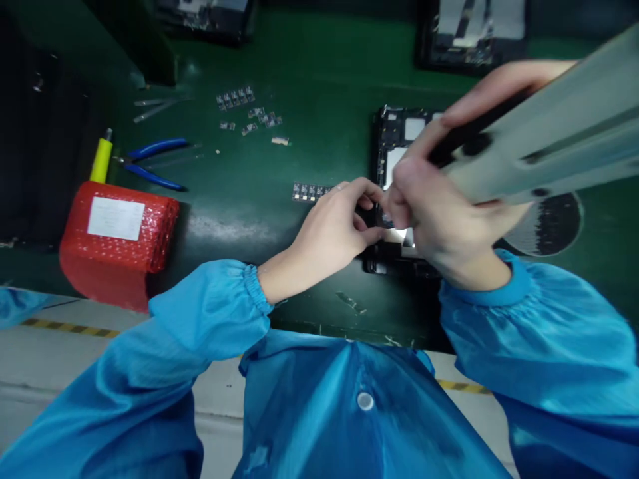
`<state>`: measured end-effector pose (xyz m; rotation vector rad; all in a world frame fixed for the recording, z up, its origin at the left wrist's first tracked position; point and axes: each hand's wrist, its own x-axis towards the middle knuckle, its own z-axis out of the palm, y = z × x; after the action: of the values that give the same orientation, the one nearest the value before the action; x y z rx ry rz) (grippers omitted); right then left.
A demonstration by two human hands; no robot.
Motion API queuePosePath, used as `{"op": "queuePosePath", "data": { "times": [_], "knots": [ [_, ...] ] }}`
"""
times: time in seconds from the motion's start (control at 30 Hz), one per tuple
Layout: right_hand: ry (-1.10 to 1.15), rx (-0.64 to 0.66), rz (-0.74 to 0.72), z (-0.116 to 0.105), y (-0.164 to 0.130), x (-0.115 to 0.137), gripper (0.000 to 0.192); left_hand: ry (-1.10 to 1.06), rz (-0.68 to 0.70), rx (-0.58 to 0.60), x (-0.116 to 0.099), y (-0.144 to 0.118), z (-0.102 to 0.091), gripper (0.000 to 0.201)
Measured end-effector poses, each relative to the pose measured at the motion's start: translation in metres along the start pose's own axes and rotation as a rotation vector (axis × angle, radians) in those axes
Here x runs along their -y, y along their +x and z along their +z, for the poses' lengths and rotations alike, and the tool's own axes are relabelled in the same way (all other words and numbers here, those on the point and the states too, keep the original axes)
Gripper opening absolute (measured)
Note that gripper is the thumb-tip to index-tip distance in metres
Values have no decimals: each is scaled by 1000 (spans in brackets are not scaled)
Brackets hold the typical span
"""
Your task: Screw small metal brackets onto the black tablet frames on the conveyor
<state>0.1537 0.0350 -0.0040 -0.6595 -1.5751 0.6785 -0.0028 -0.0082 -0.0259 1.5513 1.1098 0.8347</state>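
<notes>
My left hand (337,229) reaches to the left side of a black device with its inside exposed (397,159). Its fingers are bent and its thumb lies near the device's edge; whatever they grip is hidden. Over the device, my right hand (444,216) is closed, fingertips close to those of my left hand. What it holds is too hidden to name. A strip of small circuit boards (304,191) lies beside my left hand, partly covered by it. Further fingers (509,83), apparently another person's, extend over the device's upper right, partly behind a pale beam (559,126).
Small circuit boards (235,98) lie on the green table (309,80). Blue-handled cutters (157,148), a yellow-handled tool (102,159) and a red bubble-wrap bundle (164,213) are at left. Two opened devices (472,53) line the back. A round dark disc (554,223) lies right.
</notes>
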Motion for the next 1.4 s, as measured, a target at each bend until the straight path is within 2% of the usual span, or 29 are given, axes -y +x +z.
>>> {"op": "queuePosePath", "data": {
  "times": [0.07, 0.1, 0.17, 0.3, 0.4, 0.47, 0.57, 0.7, 0.8, 0.87, 0.97, 1.1, 1.23, 1.3, 1.4],
  "knots": [
    [75, 18, -151, 12, 0, -1, 38, 3, -3, -12, 3, 1, -1, 27],
    [108, 40, -157, 15, -1, -2, 41, 1, -6, -13, 3, 2, -1, 25],
    [148, 47, -66, 18, -2, -1, 43, -14, 0, -7, 3, 2, -3, 25],
    [131, -13, 16, 17, -2, 6, 36, -36, -43, -31, -6, 2, -6, 30],
    [209, -46, 51, 5, 2, 16, 37, -5, -123, -38, -13, 2, -9, 32],
    [248, -84, 12, -18, 3, 22, 37, 15, -152, -36, -16, 2, -11, 33],
    [172, -120, -130, -73, -1, 25, 36, 55, -171, -16, -17, 1, -15, 35],
    [92, -250, -306, -147, -13, 7, 31, 153, -199, 19, -22, 5, -21, 35],
    [39, -380, -313, -171, -22, -7, 32, 261, -245, 49, -36, 12, -23, 36],
    [30, -416, -282, -172, -26, -10, 33, 324, -305, 74, -46, 19, -24, 37],
    [40, -386, -270, -168, -27, -8, 28, 365, -360, 102, -52, 26, -25, 39],
    [30, -388, -263, -166, -25, -11, 28, 352, -344, 112, -46, 26, -30, 41],
    [8, -444, -294, -167, -28, -14, 37, 357, -356, 105, -43, 22, -32, 39],
    [-69, -479, -158, -167, -33, -8, 48, 357, -363, 98, -44, 22, -31, 39],
    [-159, -470, 167, -167, -43, 4, 69, 341, -367, 97, -45, 22, -30, 39]
  ]
}}
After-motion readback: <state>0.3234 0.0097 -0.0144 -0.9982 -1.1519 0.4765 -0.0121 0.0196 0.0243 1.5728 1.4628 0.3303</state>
